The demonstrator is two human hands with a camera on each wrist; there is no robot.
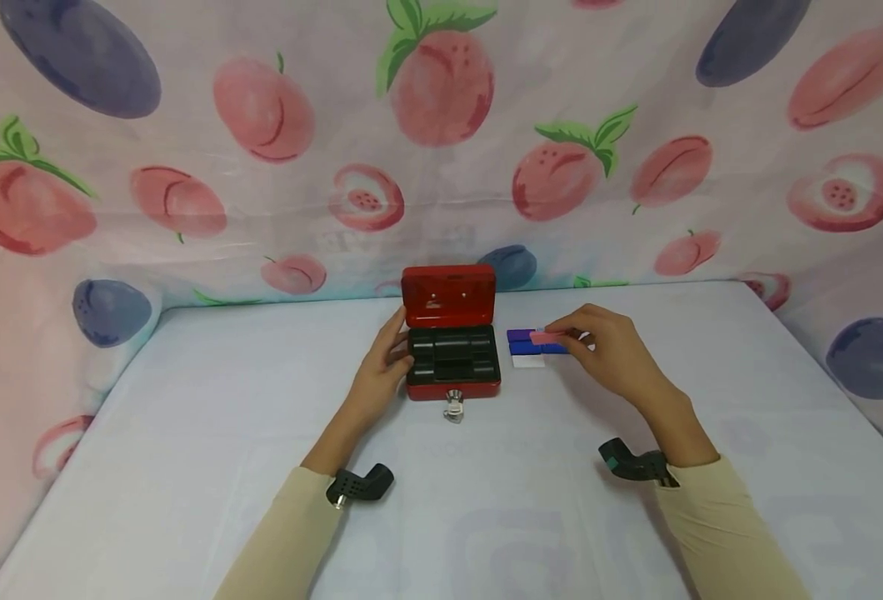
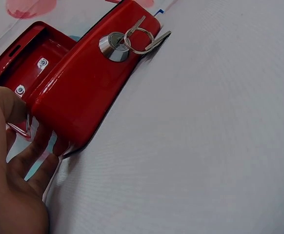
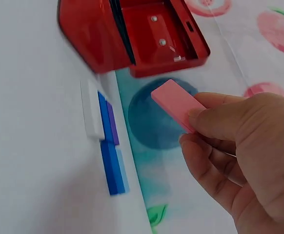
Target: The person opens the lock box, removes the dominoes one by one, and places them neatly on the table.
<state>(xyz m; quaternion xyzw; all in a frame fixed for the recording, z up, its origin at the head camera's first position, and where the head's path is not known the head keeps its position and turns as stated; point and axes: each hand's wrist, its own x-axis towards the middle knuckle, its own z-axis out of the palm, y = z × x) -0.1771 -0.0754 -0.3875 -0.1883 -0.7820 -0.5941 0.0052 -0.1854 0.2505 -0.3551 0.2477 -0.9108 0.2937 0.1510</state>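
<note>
A red cash box (image 1: 453, 389) stands with its lid (image 1: 447, 297) raised and a black compartment tray (image 1: 452, 354) inside. My left hand (image 1: 378, 367) holds its left side, thumb by the rim and fingers against the outer wall. Between thumb and fingers, my right hand (image 1: 612, 348) pinches a pink rectangular block (image 3: 173, 102), held up above the small blocks right of the box. Those lie close together: a purple block (image 3: 113, 124), blue blocks (image 3: 111, 168), a white block (image 3: 91, 109) and a light blue block (image 3: 123, 170).
Keys (image 2: 139, 40) on a ring hang from the lock (image 2: 113, 47) at the box's front. A white cloth (image 1: 261, 467) covers the table. Behind it hangs a fruit-print curtain (image 1: 441, 192). Each wrist wears a black camera mount (image 1: 362, 483).
</note>
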